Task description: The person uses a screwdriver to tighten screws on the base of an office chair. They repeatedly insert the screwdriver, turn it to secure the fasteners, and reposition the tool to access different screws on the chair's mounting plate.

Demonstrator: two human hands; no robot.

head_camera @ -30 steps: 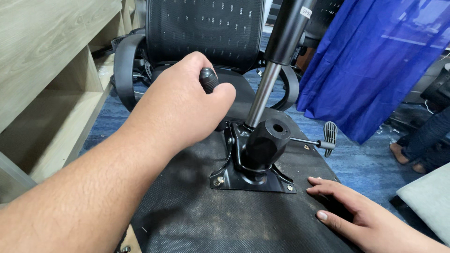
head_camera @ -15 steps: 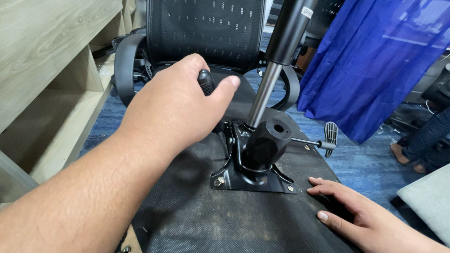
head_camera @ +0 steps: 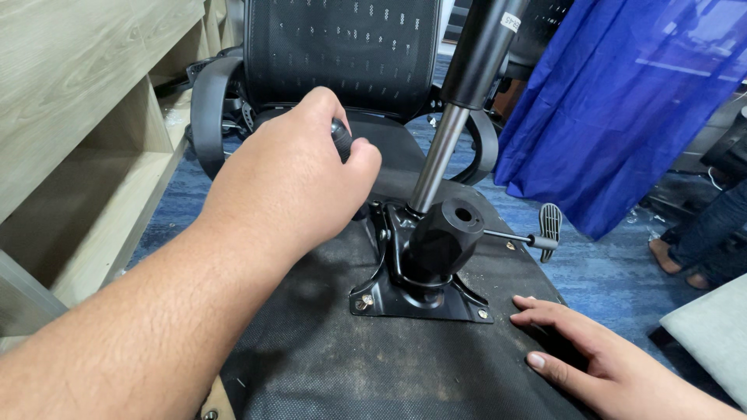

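While left hand (head_camera: 292, 167) fingers wrap shut round black knob handle (head_camera: 342, 140), step in hand looks like working lever on chair mechanism plate (head_camera: 420, 292) bolted to upturned seat underside (head_camera: 311, 365). Right hand (head_camera: 599, 362) lies flat, fingers loosely apart, on seat fabric just right of plate, holding nothing. Next move likely calls for firm turn or pull with seat kept braced. Gas cylinder (head_camera: 459, 93) rises from plate; paddle lever (head_camera: 548, 222) sticks out right. Mesh chair back (head_camera: 342, 50) behind, wooden shelf (head_camera: 85, 117) left, blue cloth (head_camera: 615, 101) right; cylinder crowds left wrist swing.
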